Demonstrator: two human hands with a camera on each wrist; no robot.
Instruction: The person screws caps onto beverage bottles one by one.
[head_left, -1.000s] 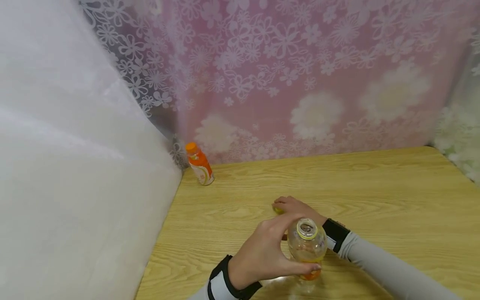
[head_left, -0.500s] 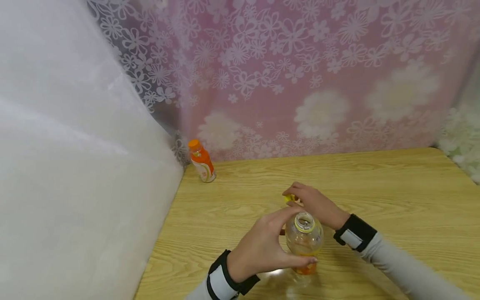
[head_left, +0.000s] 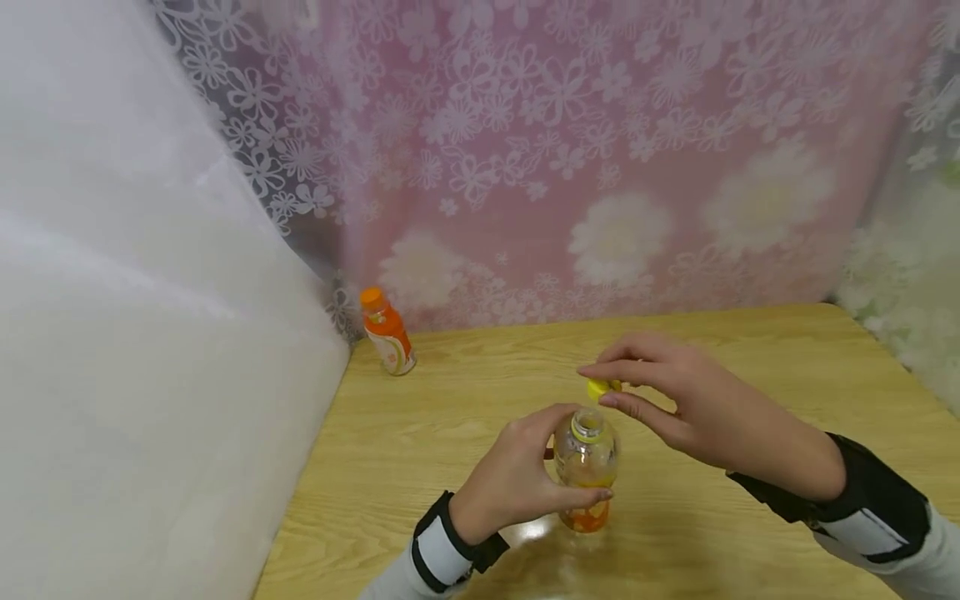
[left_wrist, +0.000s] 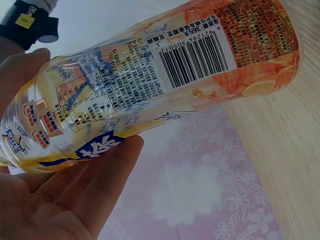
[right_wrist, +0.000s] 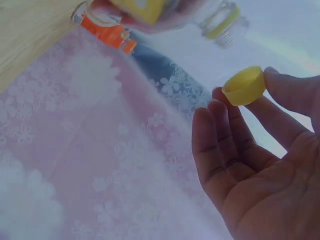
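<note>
A clear plastic bottle (head_left: 587, 460) with an orange printed label stands about upright on the table, its mouth uncapped. My left hand (head_left: 516, 468) grips its upper body, thumb on the near side and fingers on the far side. In the left wrist view the bottle (left_wrist: 145, 82) shows a barcode, with fingers (left_wrist: 112, 175) below it. Close above the mouth, my right hand (head_left: 708, 408) pinches a yellow bottle cap (head_left: 598, 389) between thumb and fingertips. In the right wrist view the cap (right_wrist: 245, 87) is apart from the bottle's neck (right_wrist: 223, 24), its hollow side showing.
An orange-capped bottle (head_left: 389, 335) of orange drink stands at the table's far left corner. The wood-grain table (head_left: 750, 367) is bordered by a white sheet (head_left: 150, 350) on the left and a pink flowered curtain (head_left: 510, 167) behind.
My right hand has lifted the yellow cap off the tabletop behind the bottle and brought it up near the bottle's mouth. My left hand keeps its grip on the bottle.
</note>
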